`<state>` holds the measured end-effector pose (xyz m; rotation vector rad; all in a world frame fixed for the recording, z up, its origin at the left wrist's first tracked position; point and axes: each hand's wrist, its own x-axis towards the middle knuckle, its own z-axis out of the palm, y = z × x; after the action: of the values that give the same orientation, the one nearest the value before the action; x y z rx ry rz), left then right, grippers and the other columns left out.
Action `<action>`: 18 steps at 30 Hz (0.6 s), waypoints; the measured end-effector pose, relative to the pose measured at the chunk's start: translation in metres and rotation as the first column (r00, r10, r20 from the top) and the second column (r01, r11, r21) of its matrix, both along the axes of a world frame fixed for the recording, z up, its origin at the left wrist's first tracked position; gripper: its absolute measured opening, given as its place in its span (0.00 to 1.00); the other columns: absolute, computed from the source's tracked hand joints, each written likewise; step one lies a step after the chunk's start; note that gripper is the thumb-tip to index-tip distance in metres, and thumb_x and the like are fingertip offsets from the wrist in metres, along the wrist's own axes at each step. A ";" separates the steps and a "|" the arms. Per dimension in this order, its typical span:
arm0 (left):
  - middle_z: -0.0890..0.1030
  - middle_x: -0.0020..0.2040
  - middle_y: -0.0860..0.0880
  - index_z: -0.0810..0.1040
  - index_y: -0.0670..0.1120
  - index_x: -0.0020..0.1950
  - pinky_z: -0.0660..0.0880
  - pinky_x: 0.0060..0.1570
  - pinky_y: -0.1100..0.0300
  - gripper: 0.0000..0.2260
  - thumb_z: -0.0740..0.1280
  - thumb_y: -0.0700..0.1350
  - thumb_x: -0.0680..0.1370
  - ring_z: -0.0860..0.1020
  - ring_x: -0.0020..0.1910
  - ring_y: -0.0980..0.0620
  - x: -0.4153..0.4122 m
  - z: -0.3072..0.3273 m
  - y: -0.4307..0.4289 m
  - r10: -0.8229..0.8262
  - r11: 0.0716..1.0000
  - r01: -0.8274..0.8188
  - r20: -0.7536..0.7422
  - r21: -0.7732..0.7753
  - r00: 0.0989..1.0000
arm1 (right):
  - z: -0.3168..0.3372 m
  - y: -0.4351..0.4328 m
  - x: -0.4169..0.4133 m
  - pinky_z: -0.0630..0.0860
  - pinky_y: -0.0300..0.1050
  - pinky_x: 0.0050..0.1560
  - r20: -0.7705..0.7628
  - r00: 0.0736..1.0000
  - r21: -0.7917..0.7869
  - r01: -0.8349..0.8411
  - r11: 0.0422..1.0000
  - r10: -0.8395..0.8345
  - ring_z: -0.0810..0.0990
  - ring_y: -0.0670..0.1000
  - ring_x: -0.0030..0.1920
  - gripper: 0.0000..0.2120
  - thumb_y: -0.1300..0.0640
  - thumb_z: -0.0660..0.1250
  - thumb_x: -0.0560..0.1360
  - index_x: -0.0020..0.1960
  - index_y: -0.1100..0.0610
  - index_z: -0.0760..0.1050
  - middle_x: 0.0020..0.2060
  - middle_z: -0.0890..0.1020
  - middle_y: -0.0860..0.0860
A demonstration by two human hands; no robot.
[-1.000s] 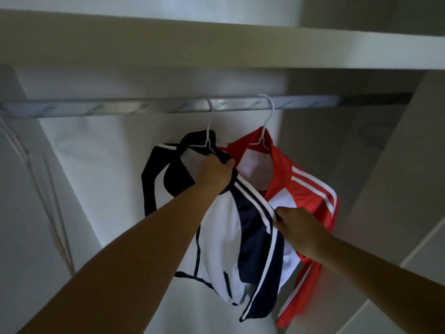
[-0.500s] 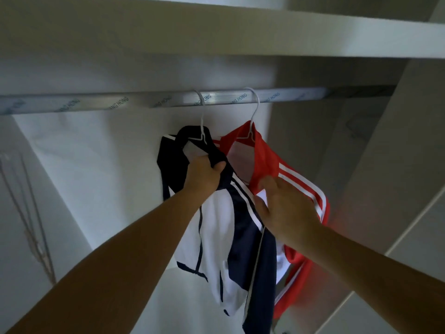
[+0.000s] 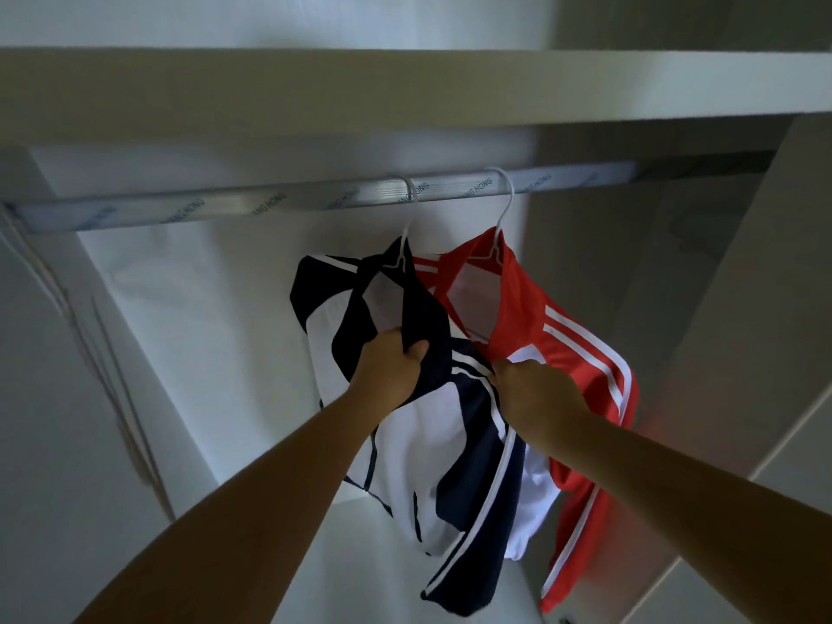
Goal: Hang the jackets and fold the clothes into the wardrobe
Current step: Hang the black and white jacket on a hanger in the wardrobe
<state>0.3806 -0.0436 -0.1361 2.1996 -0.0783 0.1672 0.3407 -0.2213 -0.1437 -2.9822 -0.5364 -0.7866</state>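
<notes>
Hung navy jacket (image 3: 470, 461) gripped by left hand (image 3: 389, 367) and right hand (image 3: 535, 389) (red jacket (image 3: 522, 326) beside), rail (image 3: 270, 204) above

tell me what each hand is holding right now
Left hand: grips the navy and white jacket near its collar.
Right hand: grips the same jacket's striped front edge.

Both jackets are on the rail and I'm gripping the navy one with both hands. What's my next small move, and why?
Probably tug the navy jacket straight on its hanger. Its hook is over the rail beside the red jacket, but the fabric hangs bunched where your left hand and right hand grip it.
</notes>
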 end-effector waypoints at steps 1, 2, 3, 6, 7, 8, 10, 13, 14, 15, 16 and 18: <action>0.77 0.39 0.49 0.77 0.41 0.47 0.68 0.40 0.62 0.11 0.60 0.47 0.81 0.77 0.42 0.48 -0.001 0.002 0.003 -0.004 1.000 0.004 0.031 -0.001 1.000 | 0.000 -0.003 0.001 0.65 0.34 0.24 -0.035 0.998 -0.006 0.053 0.999 -0.053 0.77 0.50 0.23 0.11 0.68 0.77 0.57 0.33 0.60 0.76 0.24 0.78 0.53; 0.75 0.34 0.49 0.74 0.43 0.39 0.68 0.37 0.61 0.13 0.59 0.47 0.81 0.76 0.36 0.51 -0.002 0.004 0.006 0.016 1.000 -0.014 0.080 -0.025 0.997 | -0.001 -0.007 0.005 0.69 0.37 0.31 -0.086 0.991 -0.027 0.099 0.995 -0.101 0.82 0.51 0.33 0.04 0.65 0.70 0.70 0.43 0.59 0.77 0.35 0.82 0.54; 0.74 0.31 0.47 0.72 0.44 0.36 0.68 0.35 0.59 0.15 0.58 0.47 0.81 0.75 0.32 0.51 -0.003 0.007 0.012 0.055 0.995 -0.043 0.141 -0.089 0.989 | -0.002 -0.011 0.008 0.69 0.38 0.36 -0.180 0.972 -0.035 0.147 0.988 -0.151 0.82 0.52 0.42 0.06 0.62 0.60 0.78 0.52 0.58 0.75 0.44 0.82 0.54; 0.76 0.35 0.44 0.71 0.41 0.41 0.69 0.35 0.56 0.12 0.56 0.44 0.82 0.73 0.33 0.48 0.009 0.015 0.036 0.315 0.944 -0.263 0.303 -0.202 0.899 | 0.001 -0.021 0.012 0.70 0.39 0.40 -0.238 0.950 -0.039 0.199 0.979 -0.202 0.81 0.52 0.48 0.13 0.60 0.51 0.81 0.61 0.57 0.70 0.50 0.81 0.53; 0.75 0.38 0.45 0.70 0.42 0.43 0.67 0.37 0.57 0.09 0.57 0.43 0.81 0.72 0.34 0.49 0.015 0.017 0.047 0.377 0.925 -0.336 0.310 -0.179 0.873 | 0.001 -0.025 0.014 0.73 0.40 0.42 -0.250 0.945 -0.022 0.211 0.977 -0.210 0.81 0.53 0.49 0.13 0.61 0.51 0.81 0.63 0.57 0.69 0.50 0.80 0.53; 0.76 0.42 0.45 0.70 0.43 0.45 0.68 0.40 0.56 0.05 0.58 0.42 0.81 0.73 0.37 0.50 0.024 0.017 0.057 0.414 0.910 -0.384 0.269 -0.158 0.869 | 0.002 -0.029 0.016 0.75 0.41 0.42 -0.258 0.942 0.010 0.223 0.975 -0.213 0.80 0.53 0.47 0.14 0.61 0.51 0.81 0.64 0.57 0.68 0.48 0.80 0.53; 0.75 0.55 0.39 0.70 0.38 0.55 0.74 0.50 0.51 0.08 0.61 0.40 0.79 0.76 0.50 0.43 0.042 0.012 0.073 0.437 0.899 -0.429 0.099 -0.093 0.894 | 0.003 -0.029 0.021 0.73 0.41 0.35 -0.267 0.948 0.112 0.207 0.972 -0.171 0.79 0.53 0.41 0.15 0.62 0.54 0.80 0.66 0.58 0.66 0.42 0.78 0.52; 0.68 0.65 0.35 0.62 0.35 0.68 0.71 0.61 0.42 0.21 0.62 0.38 0.77 0.71 0.61 0.34 0.061 0.003 0.086 0.432 0.899 -0.430 -0.003 0.086 0.902 | 0.013 -0.007 0.033 0.77 0.47 0.45 -0.255 0.965 0.337 0.035 0.941 0.056 0.81 0.57 0.47 0.16 0.61 0.60 0.79 0.66 0.60 0.67 0.50 0.80 0.55; 0.66 0.66 0.35 0.61 0.36 0.69 0.70 0.62 0.42 0.23 0.62 0.37 0.76 0.71 0.62 0.34 0.065 0.002 0.088 0.436 0.895 -0.434 0.002 0.105 0.900 | 0.018 0.001 0.038 0.77 0.49 0.48 -0.249 0.964 0.373 0.013 0.928 0.087 0.80 0.58 0.49 0.15 0.62 0.60 0.78 0.65 0.60 0.68 0.52 0.80 0.56; 0.66 0.67 0.35 0.59 0.37 0.70 0.70 0.62 0.42 0.24 0.62 0.36 0.76 0.70 0.63 0.34 0.069 0.000 0.090 0.447 0.890 -0.444 -0.003 0.108 0.895 | 0.024 0.006 0.044 0.76 0.50 0.49 -0.259 0.963 0.380 0.033 0.924 0.071 0.79 0.58 0.50 0.14 0.63 0.60 0.78 0.63 0.59 0.69 0.51 0.79 0.56; 0.66 0.68 0.35 0.58 0.37 0.72 0.69 0.63 0.42 0.25 0.62 0.35 0.76 0.69 0.65 0.34 0.072 -0.001 0.093 0.462 0.882 -0.458 -0.020 0.112 0.886 | 0.028 0.007 0.049 0.75 0.49 0.49 -0.270 0.962 0.376 0.062 0.925 0.045 0.78 0.59 0.50 0.14 0.64 0.59 0.77 0.62 0.59 0.70 0.51 0.79 0.56; 0.68 0.68 0.34 0.57 0.38 0.73 0.68 0.63 0.43 0.26 0.61 0.34 0.77 0.69 0.66 0.35 0.076 -0.004 0.100 0.481 0.869 -0.466 -0.061 0.168 0.875 | 0.034 0.001 0.054 0.73 0.50 0.50 -0.288 0.957 0.359 0.087 0.929 0.021 0.78 0.59 0.50 0.15 0.65 0.58 0.76 0.62 0.58 0.72 0.50 0.79 0.57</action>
<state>0.4566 0.0568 -0.1402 2.3363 0.5310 0.3315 0.3951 -0.2203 -0.1100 -2.6874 -0.2854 -0.3851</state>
